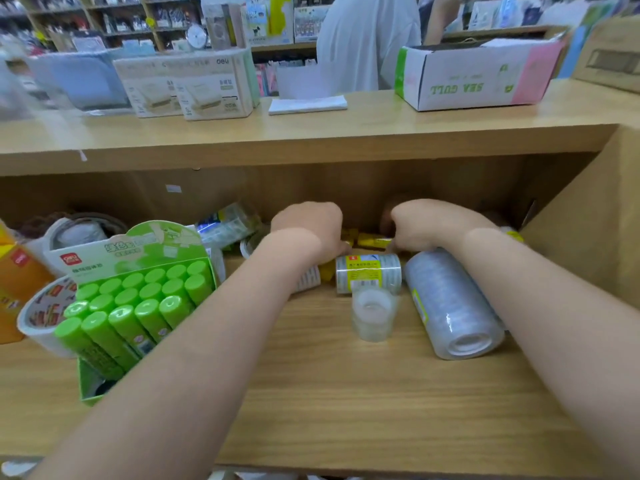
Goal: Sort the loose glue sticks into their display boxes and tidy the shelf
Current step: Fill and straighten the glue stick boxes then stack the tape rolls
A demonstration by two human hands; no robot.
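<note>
Both my hands reach deep into the wooden shelf bay (346,393). My left hand (308,230) and my right hand (422,226) are curled over a small heap of yellow glue sticks (372,240) at the back; their fingers are hidden, so any grip is unclear. One white-labelled stick (308,280) lies under my left wrist. At the left stands a green display box (149,244) filled with several green-capped glue sticks (138,306), tilted toward me.
Wrapped clear tape rolls lie in front of my hands: a labelled pack (369,273), a small roll (372,317), a long pack (450,306). A printed tape roll (38,313) and orange box (14,282) sit left. Boxes and a person (363,39) are behind the counter.
</note>
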